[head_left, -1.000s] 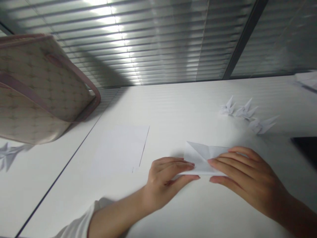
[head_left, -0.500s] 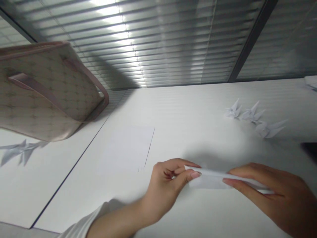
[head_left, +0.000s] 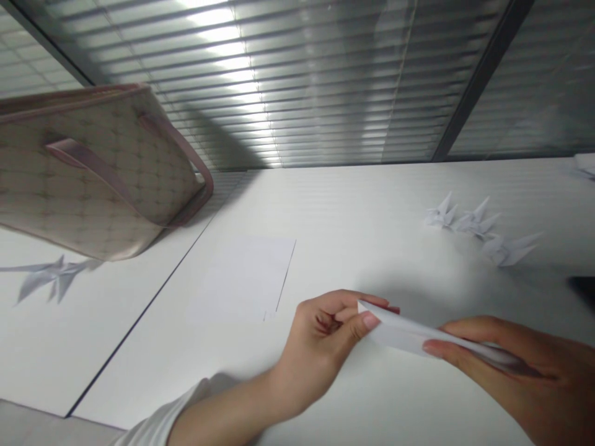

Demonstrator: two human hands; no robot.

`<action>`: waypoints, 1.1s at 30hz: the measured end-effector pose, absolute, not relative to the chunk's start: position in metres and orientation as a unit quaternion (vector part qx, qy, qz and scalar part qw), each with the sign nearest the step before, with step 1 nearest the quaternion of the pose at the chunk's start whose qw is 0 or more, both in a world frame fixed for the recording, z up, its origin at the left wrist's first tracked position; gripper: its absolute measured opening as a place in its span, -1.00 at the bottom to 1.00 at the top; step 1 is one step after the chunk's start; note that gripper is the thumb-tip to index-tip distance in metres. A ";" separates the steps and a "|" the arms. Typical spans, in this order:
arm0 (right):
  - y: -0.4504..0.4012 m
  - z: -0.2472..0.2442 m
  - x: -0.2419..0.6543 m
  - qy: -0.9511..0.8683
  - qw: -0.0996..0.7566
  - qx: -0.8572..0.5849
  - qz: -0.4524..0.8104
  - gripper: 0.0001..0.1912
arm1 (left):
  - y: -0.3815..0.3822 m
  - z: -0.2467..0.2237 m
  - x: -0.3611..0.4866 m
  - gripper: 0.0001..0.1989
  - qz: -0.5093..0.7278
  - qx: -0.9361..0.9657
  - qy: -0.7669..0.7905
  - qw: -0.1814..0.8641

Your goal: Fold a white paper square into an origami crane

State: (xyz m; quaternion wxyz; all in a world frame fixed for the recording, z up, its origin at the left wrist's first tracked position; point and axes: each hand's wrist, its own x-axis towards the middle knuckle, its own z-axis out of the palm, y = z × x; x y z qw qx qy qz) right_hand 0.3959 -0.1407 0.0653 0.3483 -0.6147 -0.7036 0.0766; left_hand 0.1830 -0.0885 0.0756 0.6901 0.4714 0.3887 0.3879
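Taking the folded paper point(head_left: 402, 341) as the middle of your clock and the blinds point(head_left: 325, 93) as twelve, your left hand point(head_left: 318, 350) sits at nine, pinching the near end between thumb and fingers. Your right hand point(head_left: 511, 365) is at four, gripping the other end the same way. The paper's long upper edge slants from ten down toward four, facing you narrowly. A flat white sheet point(head_left: 246, 279) lies between nine and ten, apart from your left hand, its right edge marked by a thin dark line. Past it, a dark seam point(head_left: 158, 288) crosses the worktop point(head_left: 334, 210), with a bag point(head_left: 102, 179) standing at ten and a pointed paper figure point(head_left: 56, 275) near nine. Toward twelve, a broad stretch of worktop gives you room up to its back edge. Three paper figures point(head_left: 474, 220) limit that room around one o'clock, well apart from your hands.
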 end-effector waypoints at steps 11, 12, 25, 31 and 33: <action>-0.149 0.054 0.400 -0.794 0.341 -0.503 0.029 -0.70 | -0.095 0.078 0.188 -0.54 0.402 0.482 0.434 0.647; -0.149 0.053 0.400 -0.806 0.331 -0.491 0.026 -0.65 | -0.095 0.079 0.188 -0.55 0.403 0.467 0.432 0.658; -0.136 0.069 0.386 -0.780 0.359 -0.512 0.013 -0.77 | -0.084 0.071 0.193 -0.67 0.427 0.440 0.413 0.673; -0.134 0.066 0.390 -0.752 0.373 -0.538 0.072 -0.83 | -0.076 0.058 0.192 -0.51 0.360 0.585 0.451 0.570; -0.129 0.058 0.394 -0.742 0.363 -0.548 0.128 -0.82 | -0.070 0.048 0.190 -0.49 0.340 0.622 0.463 0.531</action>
